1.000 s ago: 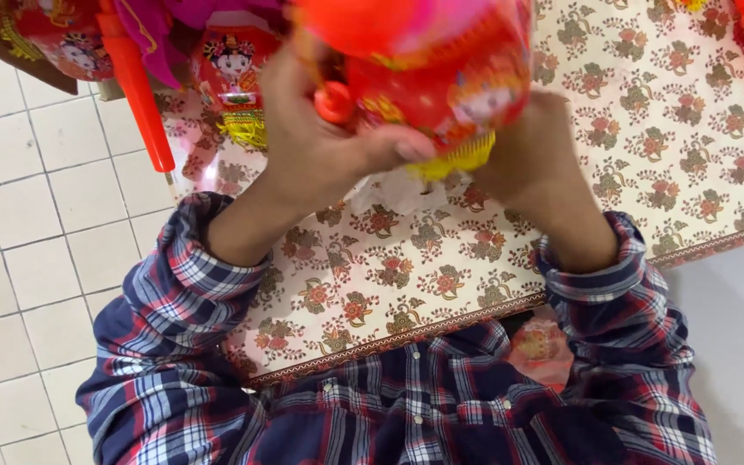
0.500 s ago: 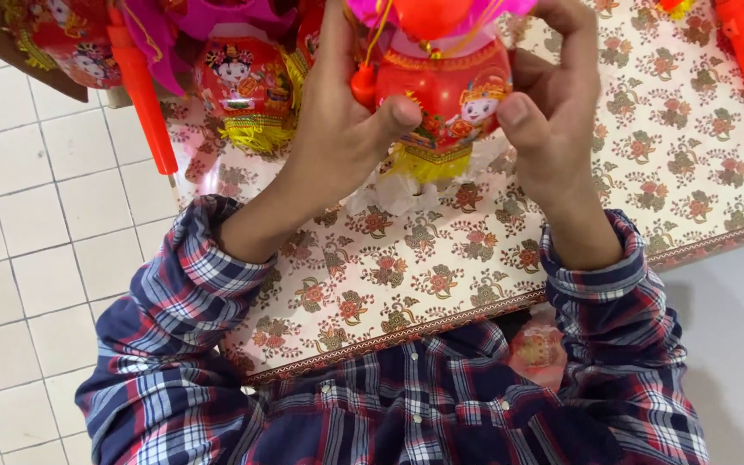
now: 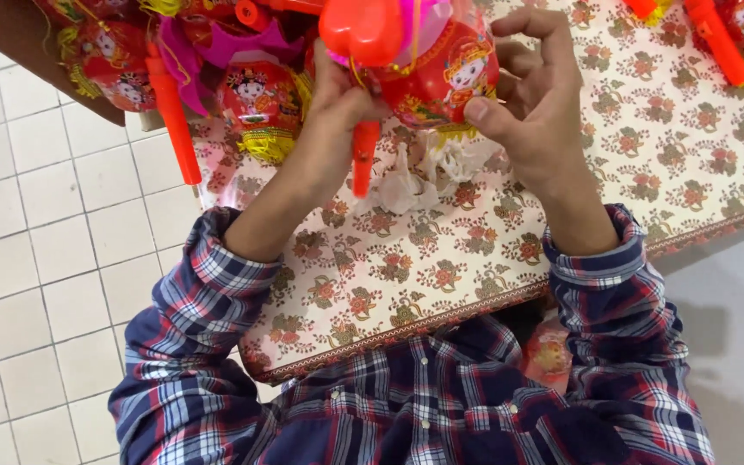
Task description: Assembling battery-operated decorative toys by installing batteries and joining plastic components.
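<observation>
Both my hands hold up a red paper lantern [image 3: 441, 77] with a cartoon figure, a gold fringe at its bottom and an orange plastic top [image 3: 362, 30]. My left hand [image 3: 337, 108] grips its left side, next to an orange stick handle [image 3: 363, 159] that hangs down. My right hand [image 3: 531, 90] pinches the lantern's right side with thumb and fingers. The lantern hovers above a floral tablecloth [image 3: 441, 275].
More red lanterns [image 3: 256, 99] with orange sticks [image 3: 172, 116] lie heaped at the table's far left; others sit at the far right [image 3: 725, 34]. Crumpled clear plastic [image 3: 415, 176] lies under the held lantern. White floor tiles [image 3: 36, 258] lie to the left.
The lantern has moved away from the camera and a little to the right; my hands shifted with it, and the plastic wrap beneath is now exposed.
</observation>
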